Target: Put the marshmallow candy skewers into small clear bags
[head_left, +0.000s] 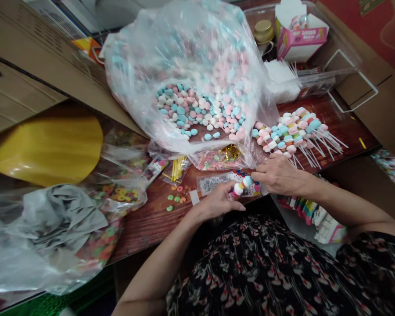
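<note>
My left hand [219, 202] is closed round a candy skewer [242, 185] of pink, white and blue sweets, held over a small printed clear bag [213, 181] on the wooden table [151, 219]. My right hand [278, 174] pinches the top end of the same skewer and the bag's edge. Just behind the hands lies a big clear plastic bag [191, 79] full of loose pastel sweets. To the right of it rests a pile of finished candy skewers [291, 131] with white sticks.
A yellow round thing [49, 149] and crumpled plastic bags with coloured ring sweets [115, 193] fill the left. A few loose ring sweets [174, 198] lie on the table. Gold twist ties [177, 168], a pink carton [299, 39], a clear tub [316, 74] and cardboard boxes [19, 92] stand around.
</note>
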The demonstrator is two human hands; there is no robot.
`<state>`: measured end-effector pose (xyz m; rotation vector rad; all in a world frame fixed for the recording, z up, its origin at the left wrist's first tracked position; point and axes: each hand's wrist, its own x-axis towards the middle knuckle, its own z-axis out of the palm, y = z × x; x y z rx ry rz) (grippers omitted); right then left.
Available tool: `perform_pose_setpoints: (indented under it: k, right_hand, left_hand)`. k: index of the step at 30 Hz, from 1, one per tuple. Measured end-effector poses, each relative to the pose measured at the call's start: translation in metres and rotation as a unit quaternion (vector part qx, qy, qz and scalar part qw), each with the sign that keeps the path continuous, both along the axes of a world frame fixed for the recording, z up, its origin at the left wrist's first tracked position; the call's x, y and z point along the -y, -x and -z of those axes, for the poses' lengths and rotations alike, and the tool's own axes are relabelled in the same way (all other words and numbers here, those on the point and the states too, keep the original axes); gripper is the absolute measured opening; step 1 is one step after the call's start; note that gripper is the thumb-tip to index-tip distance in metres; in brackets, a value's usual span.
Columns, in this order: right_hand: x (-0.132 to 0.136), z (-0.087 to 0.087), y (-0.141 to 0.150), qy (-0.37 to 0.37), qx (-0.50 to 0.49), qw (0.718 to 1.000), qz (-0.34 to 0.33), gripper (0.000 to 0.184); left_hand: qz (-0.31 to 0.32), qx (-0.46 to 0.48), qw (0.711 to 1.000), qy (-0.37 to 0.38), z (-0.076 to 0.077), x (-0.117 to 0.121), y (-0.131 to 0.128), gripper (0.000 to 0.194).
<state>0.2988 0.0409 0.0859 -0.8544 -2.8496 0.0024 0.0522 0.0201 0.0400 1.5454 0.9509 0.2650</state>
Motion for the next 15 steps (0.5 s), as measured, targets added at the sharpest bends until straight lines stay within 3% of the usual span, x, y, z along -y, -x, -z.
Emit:
perform_pose_setpoints:
  k: [5, 11, 15]
  right_hand:
    - [-0.004, -0.006, 0.001, 0.06, 0.045, 0.997, -0.023, 0.012]
    - [0.001, -0.008, 0.004, 0.072, 0.056, 0.994, -0.061, 0.015]
    - [0.007, 0.0, 0.01, 0.049, 0.046, 0.997, -0.04, 0.014]
  left_hand:
    - [0.006, 0.005, 1.0, 0.011, 0.001, -0.001, -0.001, 0.052]
    - [0.013, 0.023, 0.993, 0.115, -0.001, -0.006, -0.001, 0.046]
    - [0.053, 0.015, 0.997, 0.051, -0.008, -0.015, -0.005, 0.045]
